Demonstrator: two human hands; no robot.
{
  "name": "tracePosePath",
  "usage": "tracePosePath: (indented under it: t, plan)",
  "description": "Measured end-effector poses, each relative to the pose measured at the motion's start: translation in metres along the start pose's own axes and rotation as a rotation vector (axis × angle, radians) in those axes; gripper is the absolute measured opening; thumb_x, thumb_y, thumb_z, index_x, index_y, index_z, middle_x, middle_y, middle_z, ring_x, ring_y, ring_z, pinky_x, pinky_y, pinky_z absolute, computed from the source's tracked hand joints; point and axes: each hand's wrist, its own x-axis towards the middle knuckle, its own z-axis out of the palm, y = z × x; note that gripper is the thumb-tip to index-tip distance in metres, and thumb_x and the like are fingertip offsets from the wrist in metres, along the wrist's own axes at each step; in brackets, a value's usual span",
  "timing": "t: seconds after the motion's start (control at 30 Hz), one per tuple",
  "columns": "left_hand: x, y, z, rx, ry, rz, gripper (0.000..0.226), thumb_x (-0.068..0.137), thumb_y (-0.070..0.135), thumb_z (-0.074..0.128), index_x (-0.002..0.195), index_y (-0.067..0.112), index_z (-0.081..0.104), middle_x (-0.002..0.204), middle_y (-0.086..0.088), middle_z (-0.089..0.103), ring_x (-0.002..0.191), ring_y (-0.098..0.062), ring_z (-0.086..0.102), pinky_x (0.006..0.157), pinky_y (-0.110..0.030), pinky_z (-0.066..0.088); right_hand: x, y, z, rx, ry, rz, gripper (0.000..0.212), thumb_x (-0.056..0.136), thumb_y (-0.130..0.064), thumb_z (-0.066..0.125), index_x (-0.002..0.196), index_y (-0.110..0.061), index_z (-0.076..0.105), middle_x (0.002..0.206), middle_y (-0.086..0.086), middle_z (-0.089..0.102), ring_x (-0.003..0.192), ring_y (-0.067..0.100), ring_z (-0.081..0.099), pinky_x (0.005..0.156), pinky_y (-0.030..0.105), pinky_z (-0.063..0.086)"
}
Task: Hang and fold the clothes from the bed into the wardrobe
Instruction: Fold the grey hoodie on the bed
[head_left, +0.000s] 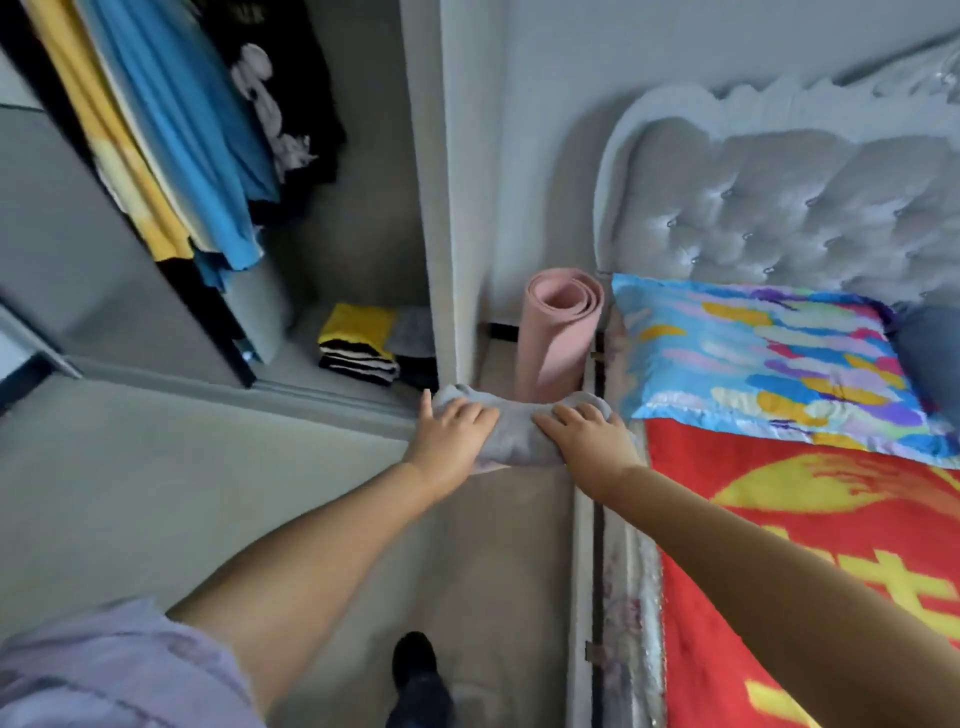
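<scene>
Both hands, left hand (451, 435) and right hand (589, 436), fingers curled over folded grey garment (511, 431); folded stack (358, 345) already in wardrobe (332, 260), left.

Left hand (451, 434), right hand (589, 434) grip folded grey garment (519, 431) between wardrobe (332, 291) and bed (779, 519).

Head view, looking steeply down, close over hands; wardrobe (218, 218) left, bed (810, 545) right

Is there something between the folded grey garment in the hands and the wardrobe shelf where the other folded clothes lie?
Nothing visible blocks it. The grey garment sits just right of the wardrobe's side panel, so it must pass left around that edge to reach the folded pile.
</scene>
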Motion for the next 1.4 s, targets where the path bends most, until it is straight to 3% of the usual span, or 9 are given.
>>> tracePosePath:
  t: [0.17,0.37,0.43,0.53,0.63,0.73,0.87,1.0,1.4]
  plan:
    - [-0.037,-0.108,-0.016,-0.021,0.145,-0.12,0.045,0.085,0.015,0.06,0.13,0.011,0.055,0.125,-0.009,0.06,0.123,-0.027,0.052,0.109,-0.063,0.02,0.07,-0.09,-0.041,-0.002,0.026,-0.137,0.063,0.09,-0.019,0.051,0.147,-0.03,0.025,0.145,0.002,0.036,0.133,0.028,0.032,0.105,0.044,0.034]
    - [-0.047,-0.223,-0.028,0.159,0.169,-0.154,0.047,0.05,0.033,0.088,0.093,0.018,0.076,0.081,0.001,0.072,0.079,-0.02,0.07,0.078,-0.054,0.053,0.158,-0.178,-0.067,0.036,0.038,-0.204,0.067,0.089,-0.018,0.058,0.146,-0.031,0.026,0.147,-0.001,0.035,0.136,0.027,0.028,0.109,0.042,0.03]
    - [-0.044,-0.269,-0.027,0.211,0.096,-0.225,0.043,0.062,0.022,0.081,0.104,0.023,0.072,0.092,0.005,0.071,0.091,-0.016,0.068,0.088,-0.052,0.05,0.194,-0.212,-0.075,0.077,0.032,-0.226,0.062,0.092,-0.018,0.054,0.146,-0.032,0.027,0.148,-0.001,0.034,0.138,0.026,0.026,0.111,0.042,0.027]
    - [-0.027,-0.331,-0.016,0.172,-0.011,-0.243,0.053,0.088,0.004,0.048,0.137,0.021,0.045,0.131,0.001,0.053,0.127,-0.021,0.046,0.111,-0.056,0.021,0.236,-0.248,-0.083,0.102,0.025,-0.228,0.06,0.094,-0.015,0.052,0.146,-0.034,0.028,0.147,-0.001,0.036,0.137,0.027,0.028,0.109,0.043,0.031]
    - [-0.009,-0.368,-0.017,0.138,-0.079,-0.254,0.057,0.091,0.004,0.044,0.144,0.021,0.033,0.14,0.001,0.044,0.133,-0.019,0.037,0.114,-0.053,0.013,0.272,-0.263,-0.089,0.104,0.002,-0.217,0.058,0.094,-0.015,0.05,0.145,-0.034,0.03,0.145,-0.001,0.039,0.135,0.027,0.031,0.107,0.042,0.033]
    - [0.011,-0.39,-0.015,0.205,0.066,-0.249,0.051,0.086,0.016,0.06,0.134,0.03,0.049,0.126,0.009,0.058,0.121,-0.014,0.051,0.109,-0.05,0.028,0.304,-0.265,-0.093,0.088,-0.028,-0.213,0.057,0.094,-0.017,0.049,0.145,-0.034,0.029,0.145,-0.001,0.039,0.134,0.027,0.032,0.107,0.042,0.032]
    - [0.06,-0.413,-0.005,0.185,0.048,-0.217,0.051,0.082,0.016,0.064,0.13,0.029,0.053,0.122,0.008,0.06,0.118,-0.016,0.054,0.107,-0.05,0.033,0.351,-0.252,-0.093,0.08,-0.038,-0.188,0.057,0.096,-0.016,0.046,0.147,-0.033,0.027,0.146,0.0,0.038,0.134,0.027,0.032,0.108,0.043,0.032]
    - [0.13,-0.442,0.021,0.112,-0.132,-0.164,0.059,0.089,0.002,0.048,0.143,0.019,0.032,0.14,0.0,0.044,0.131,-0.024,0.039,0.114,-0.056,0.015,0.414,-0.23,-0.077,0.087,-0.073,-0.153,0.063,0.093,-0.014,0.048,0.148,-0.032,0.024,0.146,0.0,0.037,0.135,0.028,0.032,0.107,0.042,0.034]
    - [0.362,-0.498,0.085,0.027,-0.256,-0.031,0.064,0.088,0.01,0.05,0.147,0.02,0.026,0.144,-0.004,0.037,0.136,-0.028,0.033,0.117,-0.053,0.009,0.62,-0.128,-0.044,0.094,-0.19,-0.088,0.061,0.093,-0.023,0.046,0.149,-0.034,0.023,0.149,0.004,0.033,0.133,0.032,0.032,0.099,0.043,0.039]
